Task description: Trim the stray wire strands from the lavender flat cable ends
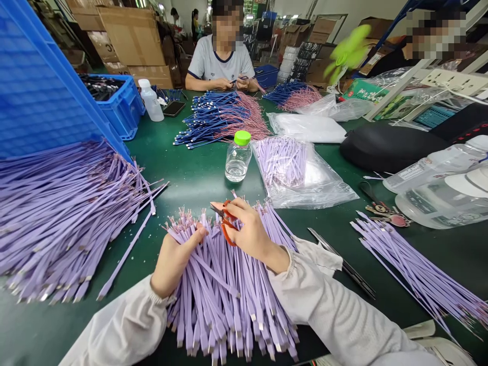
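Purple cables (229, 300) lie lengthwise under the gripping left hand (177, 262), their tips just beneath the right hand (251, 234) holding orange scissors (226, 231).

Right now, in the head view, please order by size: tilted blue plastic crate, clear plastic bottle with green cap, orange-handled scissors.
Largest: tilted blue plastic crate. Then, unranked: clear plastic bottle with green cap and orange-handled scissors; they look alike, scissors nearer.
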{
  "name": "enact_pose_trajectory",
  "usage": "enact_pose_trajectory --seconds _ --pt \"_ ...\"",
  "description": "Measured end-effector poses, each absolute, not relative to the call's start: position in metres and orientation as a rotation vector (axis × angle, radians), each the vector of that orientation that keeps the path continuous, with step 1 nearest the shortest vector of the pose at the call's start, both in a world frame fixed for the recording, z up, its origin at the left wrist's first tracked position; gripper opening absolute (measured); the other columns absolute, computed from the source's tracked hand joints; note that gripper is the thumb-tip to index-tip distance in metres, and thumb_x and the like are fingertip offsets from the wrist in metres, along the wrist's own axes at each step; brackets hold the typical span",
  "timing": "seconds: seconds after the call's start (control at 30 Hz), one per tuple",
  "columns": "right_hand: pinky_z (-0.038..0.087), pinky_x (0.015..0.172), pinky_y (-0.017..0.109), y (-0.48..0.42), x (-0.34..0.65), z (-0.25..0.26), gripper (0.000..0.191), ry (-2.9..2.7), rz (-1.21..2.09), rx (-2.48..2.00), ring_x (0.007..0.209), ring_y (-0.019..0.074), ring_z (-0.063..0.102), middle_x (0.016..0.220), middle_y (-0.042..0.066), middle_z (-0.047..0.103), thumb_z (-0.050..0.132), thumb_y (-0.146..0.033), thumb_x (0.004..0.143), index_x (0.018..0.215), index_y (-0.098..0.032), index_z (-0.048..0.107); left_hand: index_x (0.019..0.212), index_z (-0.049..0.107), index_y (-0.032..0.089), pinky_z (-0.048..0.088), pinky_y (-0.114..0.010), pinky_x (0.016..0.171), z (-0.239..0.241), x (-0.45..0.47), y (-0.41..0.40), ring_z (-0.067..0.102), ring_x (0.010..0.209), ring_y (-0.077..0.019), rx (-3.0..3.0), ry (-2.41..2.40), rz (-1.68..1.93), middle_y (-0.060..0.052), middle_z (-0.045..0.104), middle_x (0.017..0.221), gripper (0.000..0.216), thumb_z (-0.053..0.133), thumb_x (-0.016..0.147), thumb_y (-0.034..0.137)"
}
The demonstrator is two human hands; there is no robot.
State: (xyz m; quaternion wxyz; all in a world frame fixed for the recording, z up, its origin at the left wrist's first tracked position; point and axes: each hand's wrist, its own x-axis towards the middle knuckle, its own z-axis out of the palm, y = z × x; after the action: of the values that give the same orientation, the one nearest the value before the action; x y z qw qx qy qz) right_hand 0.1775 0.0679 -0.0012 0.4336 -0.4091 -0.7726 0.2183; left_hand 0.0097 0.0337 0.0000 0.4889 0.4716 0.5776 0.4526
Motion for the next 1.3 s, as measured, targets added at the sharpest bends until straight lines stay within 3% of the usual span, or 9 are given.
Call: enact_pose_trajectory --seconds 0.13,0.23,0.33,0.43,0.63,0.9,1.0,1.1,1.3 --pt "0.048 0.07 0.024 0.066 0.175 0.0 0.042 -1.931 0.619 -0.95 0.073 0.0113 0.054 0.086 0.002 0.055 0.051 -0.003 0.074 0.11 -0.021 0.064 0.065 0.059 0.018 0.041 -0.027 0.065 -0.001 0.009 0.035 0.051 0.063 -0.0156 1.207 1.446 1.06 0.001 0.057 0.062 0.025 0.064 0.071 0.042" --pt "0.047 0.068 0.024 0.067 0.175 -0.002 0.033 -1.904 0.609 -0.961 0.072 0.012 0.054 0.083 0.002 0.056 0.051 -0.004 0.074 0.1 -0.019 0.065 0.074 0.066 0.018 0.045 -0.033 0.077 0.003 0.005 0.037 0.06 0.079 -0.0232 1.208 1.432 0.978 -0.004 0.068 0.078 0.028 0.066 0.068 0.045" --pt "0.047 0.068 0.025 0.068 0.177 -0.004 0.022 -1.845 0.572 -1.036 0.072 0.0135 0.053 0.078 0.002 0.055 0.051 -0.007 0.073 0.088 -0.016 0.065 0.084 0.071 0.018 0.041 -0.04 0.094 0.01 0.0 0.038 0.059 0.102 -0.0311 1.18 1.398 0.888 -0.008 0.071 0.095 0.037 0.07 0.062 0.047" --pt "0.047 0.067 0.026 0.068 0.177 -0.004 0.023 -1.834 0.577 -1.085 0.071 0.0133 0.053 0.079 0.002 0.055 0.051 -0.007 0.074 0.09 -0.016 0.065 0.087 0.072 0.018 0.039 -0.042 0.098 0.012 0.001 0.037 0.059 0.105 -0.0315 1.043 1.361 0.909 -0.009 0.071 0.098 0.041 0.071 0.061 0.05" --pt "0.047 0.068 0.025 0.065 0.175 -0.003 0.038 -1.959 0.749 -0.976 0.072 0.0121 0.053 0.085 0.003 0.054 0.05 -0.006 0.077 0.11 -0.019 0.063 0.093 0.07 0.014 0.046 -0.037 0.087 0.0 0.008 0.035 0.061 0.094 -0.0268 0.845 1.325 1.055 -0.008 0.07 0.086 0.045 0.074 0.061 0.046" --pt "0.047 0.066 0.025 0.065 0.173 -0.003 0.04 -1.937 0.857 -0.958 0.067 0.0107 0.048 0.081 0.0 0.05 0.052 -0.011 0.08 0.117 -0.02 0.06 0.075 0.065 0.016 0.044 -0.029 0.065 -0.006 0.007 0.034 0.058 0.067 -0.0197 1.106 1.426 1.029 -0.002 0.063 0.066 0.028 0.069 0.068 0.043" --pt "0.046 0.065 0.025 0.065 0.171 0.0 0.039 -1.914 0.857 -0.963 0.066 0.0105 0.047 0.079 0.0 0.048 0.052 -0.01 0.079 0.115 -0.019 0.062 0.066 0.062 0.017 0.042 -0.027 0.064 -0.006 0.007 0.034 0.055 0.063 -0.0167 1.171 1.421 1.002 0.001 0.061 0.063 0.024 0.069 0.07 0.04" --pt "0.045 0.064 0.024 0.066 0.17 0.003 0.034 -1.863 0.902 -0.992 0.065 0.0105 0.046 0.076 -0.001 0.047 0.052 -0.011 0.078 0.109 -0.019 0.064 0.071 0.064 0.017 0.044 -0.027 0.068 -0.005 0.008 0.035 0.058 0.071 -0.0182 1.197 1.383 1.009 -0.001 0.064 0.069 0.022 0.069 0.07 0.038" --pt "0.043 0.067 0.025 0.072 0.17 0.005 0.014 -1.62 1.254 -1.077 0.067 0.0097 0.05 0.077 -0.001 0.053 0.063 -0.027 0.075 0.083 -0.016 0.064 0.071 0.066 0.015 0.045 -0.026 0.064 0.0 0.013 0.035 0.057 0.065 -0.0163 1.147 1.342 0.966 -0.001 0.064 0.069 0.021 0.072 0.064 0.034"
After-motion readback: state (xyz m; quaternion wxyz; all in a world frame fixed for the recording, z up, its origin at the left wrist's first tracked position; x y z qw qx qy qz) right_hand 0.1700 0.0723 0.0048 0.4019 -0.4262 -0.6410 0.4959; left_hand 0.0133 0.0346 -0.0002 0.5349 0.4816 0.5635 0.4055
